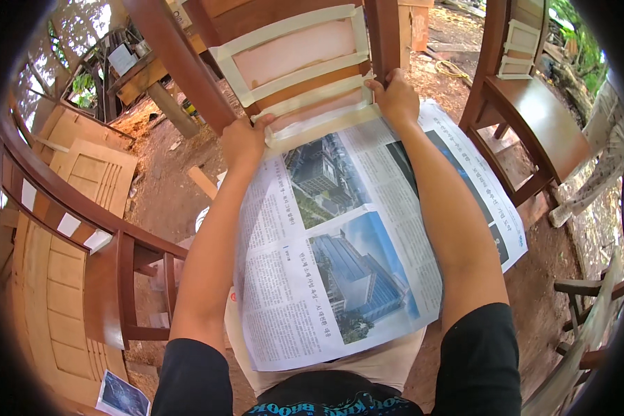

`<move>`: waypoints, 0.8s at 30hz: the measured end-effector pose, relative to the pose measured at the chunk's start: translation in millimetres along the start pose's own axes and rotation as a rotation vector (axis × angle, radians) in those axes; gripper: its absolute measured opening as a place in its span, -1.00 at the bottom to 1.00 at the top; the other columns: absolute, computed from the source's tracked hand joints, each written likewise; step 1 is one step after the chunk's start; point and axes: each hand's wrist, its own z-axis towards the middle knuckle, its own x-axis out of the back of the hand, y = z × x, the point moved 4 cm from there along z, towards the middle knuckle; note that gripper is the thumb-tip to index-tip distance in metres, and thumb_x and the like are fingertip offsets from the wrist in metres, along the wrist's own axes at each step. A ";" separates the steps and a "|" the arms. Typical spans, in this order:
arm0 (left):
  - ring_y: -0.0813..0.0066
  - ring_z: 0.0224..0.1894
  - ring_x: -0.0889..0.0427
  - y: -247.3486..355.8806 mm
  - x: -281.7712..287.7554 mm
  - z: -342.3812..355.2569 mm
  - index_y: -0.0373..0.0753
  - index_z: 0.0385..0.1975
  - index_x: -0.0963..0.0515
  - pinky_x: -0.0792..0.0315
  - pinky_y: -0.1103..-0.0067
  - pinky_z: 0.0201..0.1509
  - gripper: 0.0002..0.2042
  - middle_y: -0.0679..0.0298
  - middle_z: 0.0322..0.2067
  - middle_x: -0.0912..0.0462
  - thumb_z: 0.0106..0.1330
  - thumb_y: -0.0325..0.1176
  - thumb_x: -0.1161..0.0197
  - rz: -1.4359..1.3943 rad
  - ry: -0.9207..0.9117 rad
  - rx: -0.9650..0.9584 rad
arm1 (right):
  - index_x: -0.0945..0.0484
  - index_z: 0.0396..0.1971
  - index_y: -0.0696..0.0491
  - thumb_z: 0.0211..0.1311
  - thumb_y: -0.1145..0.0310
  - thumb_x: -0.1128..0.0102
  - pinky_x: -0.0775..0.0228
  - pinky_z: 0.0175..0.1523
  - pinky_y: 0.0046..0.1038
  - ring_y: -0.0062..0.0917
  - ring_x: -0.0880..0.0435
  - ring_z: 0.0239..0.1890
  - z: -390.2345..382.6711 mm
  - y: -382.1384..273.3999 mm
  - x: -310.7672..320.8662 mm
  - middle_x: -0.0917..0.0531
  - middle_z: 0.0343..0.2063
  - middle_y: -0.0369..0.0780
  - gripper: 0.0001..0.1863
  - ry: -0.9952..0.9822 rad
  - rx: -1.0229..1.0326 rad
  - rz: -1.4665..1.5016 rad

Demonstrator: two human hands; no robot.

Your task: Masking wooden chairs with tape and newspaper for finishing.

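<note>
A brown wooden chair [187, 62] stands before me, its back panels framed with pale masking tape [295, 91]. A printed newspaper sheet [270, 277] hangs from the lower tape strip and spreads over the seat area toward my lap. My left hand [245, 144] is closed around the foot of the left back post, its thumb on the tape at the sheet's upper left corner. At the right post, my right hand [397, 100] is curled around the edge, with its thumb against the tape's end. The fingers of the left hand are mostly hidden.
A second taped chair [534, 125] stands at the right, another brown chair [111, 277] at the left. Pale wooden panels [62, 256] lie along the left side. Another newspaper sheet [513, 243] sticks out beyond my right arm. A wooden bench [142, 80] sits at the far left.
</note>
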 end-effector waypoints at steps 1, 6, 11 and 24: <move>-0.11 -0.38 -0.70 -4.8 -2.9 2.2 -0.41 -0.55 -0.65 -0.52 0.19 -0.22 -0.40 -0.13 -0.56 -0.65 0.16 0.18 -0.33 0.001 -0.002 -0.005 | -0.50 -0.16 0.10 0.14 -0.13 -0.31 -0.50 -0.05 -0.13 -0.12 -0.69 -0.13 0.4 0.6 0.0 -0.71 -0.24 -0.05 -0.43 0.002 -0.004 0.001; -0.06 -0.41 -0.69 -13.8 -9.1 7.7 -0.40 -0.54 -0.64 -0.51 0.16 -0.23 -0.47 -0.05 -0.61 -0.64 0.33 0.07 -0.20 -0.024 -0.064 -0.061 | -0.53 -0.25 0.09 0.15 -0.10 -0.32 -0.51 -0.11 -0.14 -0.13 -0.70 -0.19 2.8 4.8 -4.6 -0.71 -0.30 -0.05 -0.49 0.029 0.062 0.044; 0.04 -0.45 -0.71 -18.1 -2.2 13.1 -0.36 -0.59 -0.64 -0.54 0.23 -0.24 -0.45 0.07 -0.67 -0.63 0.34 0.09 -0.18 -0.086 -0.159 -0.046 | -0.58 -0.40 0.06 0.16 -0.10 -0.28 -0.53 -0.20 -0.15 -0.16 -0.71 -0.30 -11.4 -23.0 -6.5 -0.71 -0.45 -0.08 -0.54 0.083 0.412 -0.005; 0.25 -0.64 -0.67 -1.4 1.0 7.0 -0.29 -0.75 -0.62 -0.58 0.38 -0.34 -0.32 0.20 -0.82 -0.56 0.21 0.31 -0.20 -0.007 -0.207 -0.009 | -0.70 -0.42 0.09 0.04 -0.27 -0.28 -0.53 -0.13 -0.17 -0.13 -0.72 -0.29 -21.8 -64.5 -4.8 -0.70 -0.45 -0.01 -0.39 0.014 0.388 -0.138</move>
